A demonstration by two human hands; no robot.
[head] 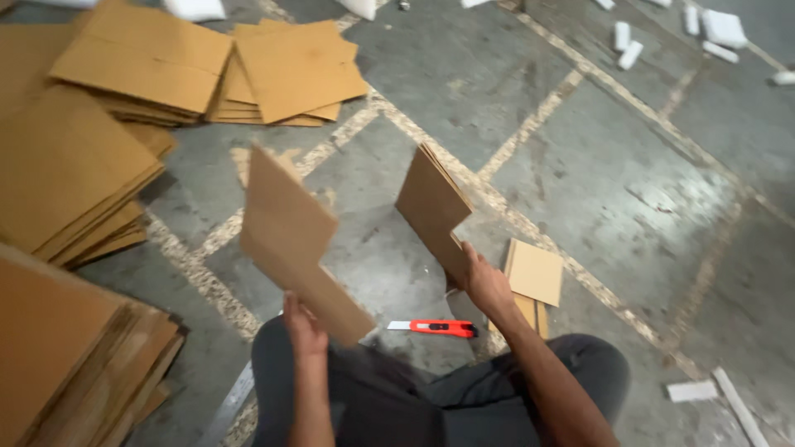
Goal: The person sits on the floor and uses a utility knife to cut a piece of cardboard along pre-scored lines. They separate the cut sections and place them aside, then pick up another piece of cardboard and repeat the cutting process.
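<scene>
Head view — grey concrete floor (596, 190); left hand (302, 327) grips cardboard piece (290, 240); right hand (487, 281) grips cardboard stack (432, 207).

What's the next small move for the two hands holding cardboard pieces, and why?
Probably bring the two pieces together over the lap. The left hand grips one notched cardboard piece by its lower end, the right hand grips another notched piece, and both are raised and held apart. The red utility knife lies untouched on the floor between the hands.
</scene>
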